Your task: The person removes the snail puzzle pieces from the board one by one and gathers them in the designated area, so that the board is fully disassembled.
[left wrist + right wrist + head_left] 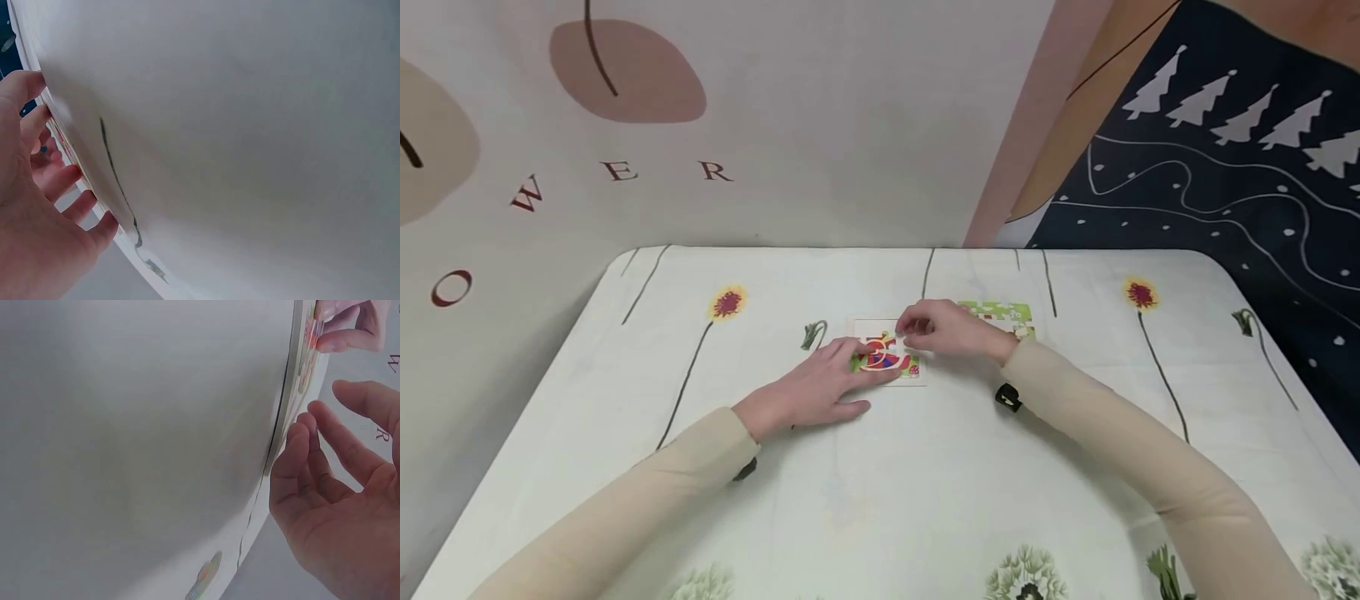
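A small jigsaw puzzle [880,358] with a red, yellow, blue and green picture lies on a thin white board [872,326] at mid-table. My left hand [816,383] rests on its left side with fingers extended and spread; the left wrist view shows this hand [37,187] edge-on to the board. Over the board's right edge is my right hand [951,327], its fingers bent. In the right wrist view that hand [344,481] has thumb and forefinger apart, with nothing seen between them. Some of the puzzle is hidden under the hands.
A green picture puzzle [1006,312] lies just behind my right forearm, partly covered by the hand. The table's white cloth [865,483] has printed flowers. A pale printed curtain [850,125] hangs behind the far edge, with a dark blue one [1225,217] at the right.
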Available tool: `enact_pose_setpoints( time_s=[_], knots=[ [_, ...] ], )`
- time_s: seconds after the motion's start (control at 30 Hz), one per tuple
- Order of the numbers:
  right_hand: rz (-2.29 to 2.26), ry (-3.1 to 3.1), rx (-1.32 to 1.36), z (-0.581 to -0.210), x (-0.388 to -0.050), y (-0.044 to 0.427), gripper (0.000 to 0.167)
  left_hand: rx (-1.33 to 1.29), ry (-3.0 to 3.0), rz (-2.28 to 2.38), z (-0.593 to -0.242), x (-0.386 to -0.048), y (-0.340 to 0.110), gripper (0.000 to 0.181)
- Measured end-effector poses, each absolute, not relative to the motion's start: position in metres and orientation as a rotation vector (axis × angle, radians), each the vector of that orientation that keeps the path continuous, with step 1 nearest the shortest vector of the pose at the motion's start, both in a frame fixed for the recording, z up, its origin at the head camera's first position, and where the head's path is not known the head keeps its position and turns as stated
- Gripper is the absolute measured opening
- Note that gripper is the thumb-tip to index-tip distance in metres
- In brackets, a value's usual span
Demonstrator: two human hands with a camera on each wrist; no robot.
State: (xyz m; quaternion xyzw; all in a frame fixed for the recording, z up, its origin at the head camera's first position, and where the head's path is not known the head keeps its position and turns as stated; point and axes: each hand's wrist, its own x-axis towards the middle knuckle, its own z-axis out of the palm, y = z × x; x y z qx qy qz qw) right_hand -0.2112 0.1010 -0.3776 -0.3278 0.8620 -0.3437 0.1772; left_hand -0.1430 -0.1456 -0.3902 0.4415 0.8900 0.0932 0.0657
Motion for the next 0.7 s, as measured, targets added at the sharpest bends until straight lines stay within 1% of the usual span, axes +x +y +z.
enact_pose_setpoints(
  time_s=[0.27, 0.7],
  knots=[
    [-0.939, 2.441, -0.865, -0.380, -0.211, 0.095, 0.025, 1.351, 2.681, 0.256, -0.391, -0.144, -0.145, 0.054],
    [-0.941, 2.413, -0.874, -0.380, -0.212, 0.089, 0.016, 1.397, 2.692, 0.222, -0.394, -0.146, -0.148, 0.053]
  ],
)
